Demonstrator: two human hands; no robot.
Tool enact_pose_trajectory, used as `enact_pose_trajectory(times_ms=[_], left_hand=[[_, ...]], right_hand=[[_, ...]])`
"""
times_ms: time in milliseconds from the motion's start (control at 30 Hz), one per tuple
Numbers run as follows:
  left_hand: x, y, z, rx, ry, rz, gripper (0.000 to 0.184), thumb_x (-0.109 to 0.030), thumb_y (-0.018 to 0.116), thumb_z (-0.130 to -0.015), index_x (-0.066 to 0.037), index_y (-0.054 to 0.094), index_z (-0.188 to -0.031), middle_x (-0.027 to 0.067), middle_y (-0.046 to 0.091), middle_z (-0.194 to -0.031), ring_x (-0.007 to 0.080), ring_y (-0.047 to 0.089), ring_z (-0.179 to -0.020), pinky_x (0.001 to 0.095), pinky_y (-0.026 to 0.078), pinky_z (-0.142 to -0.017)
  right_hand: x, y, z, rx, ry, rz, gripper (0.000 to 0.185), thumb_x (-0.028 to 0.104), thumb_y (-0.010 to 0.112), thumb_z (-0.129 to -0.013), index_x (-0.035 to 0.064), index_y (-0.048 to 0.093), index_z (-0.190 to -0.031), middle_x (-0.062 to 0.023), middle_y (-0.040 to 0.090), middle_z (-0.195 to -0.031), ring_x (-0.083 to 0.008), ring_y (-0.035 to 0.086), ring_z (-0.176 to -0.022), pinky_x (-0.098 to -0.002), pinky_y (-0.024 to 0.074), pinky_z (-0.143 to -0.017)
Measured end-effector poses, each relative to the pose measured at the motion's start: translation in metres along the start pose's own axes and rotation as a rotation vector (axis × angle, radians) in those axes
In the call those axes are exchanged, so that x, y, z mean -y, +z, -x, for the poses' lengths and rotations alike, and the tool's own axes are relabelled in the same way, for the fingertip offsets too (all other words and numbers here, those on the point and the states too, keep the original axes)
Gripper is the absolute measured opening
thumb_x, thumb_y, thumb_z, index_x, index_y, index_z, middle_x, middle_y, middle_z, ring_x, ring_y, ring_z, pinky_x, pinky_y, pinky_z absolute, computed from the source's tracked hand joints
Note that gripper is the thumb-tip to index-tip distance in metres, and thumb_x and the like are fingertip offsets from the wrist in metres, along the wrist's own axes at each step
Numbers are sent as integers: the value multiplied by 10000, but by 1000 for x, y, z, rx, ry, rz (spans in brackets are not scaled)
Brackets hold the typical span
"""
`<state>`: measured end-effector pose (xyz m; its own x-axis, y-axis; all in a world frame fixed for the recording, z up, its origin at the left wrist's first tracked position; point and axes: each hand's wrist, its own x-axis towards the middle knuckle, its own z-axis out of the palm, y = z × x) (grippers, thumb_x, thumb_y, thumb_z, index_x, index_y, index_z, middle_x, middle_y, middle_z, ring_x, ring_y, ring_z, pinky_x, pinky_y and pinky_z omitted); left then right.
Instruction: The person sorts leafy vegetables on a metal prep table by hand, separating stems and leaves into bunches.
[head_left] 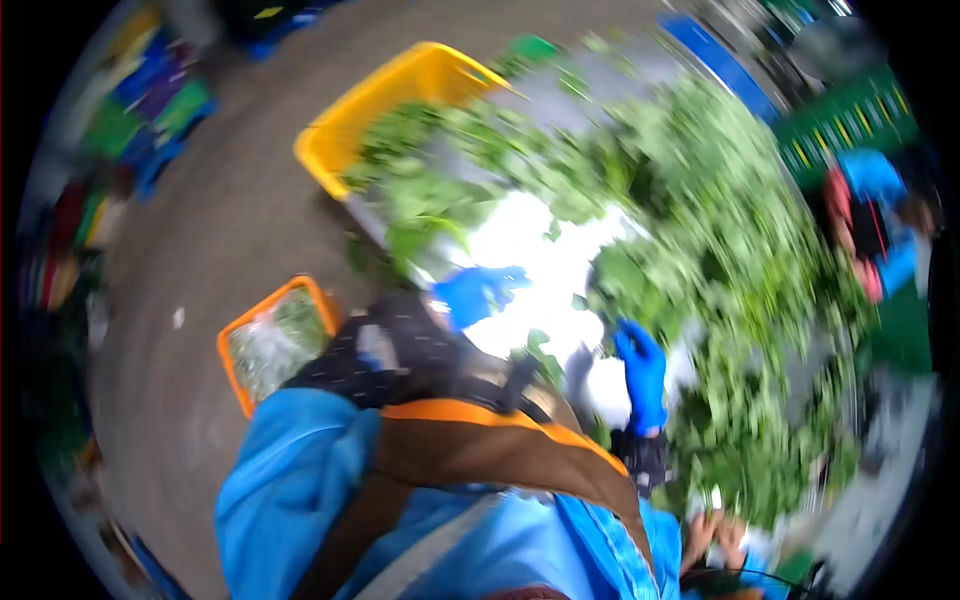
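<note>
Both of my hands wear blue gloves over a brightly lit metal table [530, 240]. My left hand [475, 295] is above the table's near left part, fingers stretched to the right and somewhat blurred; I see nothing in it. To the right, my right hand [642, 370] has its fingers pointing away from me, apart and seemingly holding nothing. It is close to the edge of a large heap of leafy greens [715, 190]. A few loose leaves [540, 350] lie between my hands. More leafy stems [425, 200] lie beyond my left hand, by a yellow basket.
The yellow basket [345, 125] is at the table's far left corner. An orange crate [235, 360] with a plastic bag of greens stands on the floor at left. A co-worker's hands [715, 535] are at lower right; another person [870, 220] stands at far right.
</note>
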<state>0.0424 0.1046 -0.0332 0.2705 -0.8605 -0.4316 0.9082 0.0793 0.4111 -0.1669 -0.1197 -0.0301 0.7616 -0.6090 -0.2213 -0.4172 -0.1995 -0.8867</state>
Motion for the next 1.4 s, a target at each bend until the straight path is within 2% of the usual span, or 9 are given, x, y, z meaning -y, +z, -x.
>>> enact_pose_trajectory(times_ms=[333,500,600,700,867,1100,1200,1267,1400], left_hand=[[49,-11,-22,21,-209,-118,404,-294,387,-930,18,446,-1179,123,572,-953,99,496,-597,190,395,-484],[47,-6,-30,-17,-208,-192,383,-310,409,-920,2,472,-1134,134,578,-901,80,416,-488,184,323,-414],[44,1,-32,-26,-192,-239,380,-322,416,-917,-11,487,-1124,117,579,-866,72,412,-488,177,315,-410],[47,-3,-35,-45,-54,-384,372,-323,420,-915,-22,502,-1116,101,574,-852,65,408,-489,173,312,-410],[44,9,-45,-12,-117,-238,384,-335,425,-912,-29,509,-1130,84,567,-859,54,401,-501,167,299,-417],[55,18,-49,-69,-201,-289,383,-354,436,-904,-39,528,-1102,96,584,-845,73,409,-488,184,311,-423],[54,22,-48,-97,-227,-314,376,-343,441,-904,-36,532,-1100,88,590,-853,68,414,-502,174,307,-428],[50,22,-44,-64,-170,-375,376,-327,451,-902,-30,531,-1120,67,590,-869,53,418,-531,157,298,-436],[47,35,-53,-25,-135,-412,366,-320,460,-896,-27,548,-1096,64,592,-858,63,416,-528,168,302,-450]], right_hand=[[-51,-30,16,-322,180,-222,200,197,613,-796,-3,626,-811,-31,602,-697,-91,539,-614,-231,419,-532],[-67,7,-5,-351,256,638,278,369,587,-748,97,642,-754,-141,617,-768,-321,591,-720,-384,449,-605],[-72,10,-6,-415,107,668,254,327,603,-750,76,637,-771,-120,624,-739,-272,607,-680,-355,454,-592],[-55,-15,-1,-402,77,-110,187,203,603,-788,17,620,-791,-49,618,-697,-104,563,-595,-239,440,-553],[-44,-23,3,-135,323,-690,183,210,565,-827,36,617,-856,-42,615,-773,-108,548,-633,-229,432,-583],[-85,9,8,-316,272,512,373,442,622,-727,77,643,-800,-128,632,-747,-274,612,-691,-380,449,-604],[-117,5,5,-361,238,305,327,361,597,-766,51,651,-855,-109,644,-749,-223,609,-664,-331,452,-587],[-32,-25,17,-326,252,-377,219,164,542,-811,-15,638,-891,-51,632,-731,-110,557,-602,-232,437,-560],[-25,-39,26,-149,269,-496,251,183,530,-816,-49,611,-863,-62,607,-773,-100,516,-595,-232,419,-570]])
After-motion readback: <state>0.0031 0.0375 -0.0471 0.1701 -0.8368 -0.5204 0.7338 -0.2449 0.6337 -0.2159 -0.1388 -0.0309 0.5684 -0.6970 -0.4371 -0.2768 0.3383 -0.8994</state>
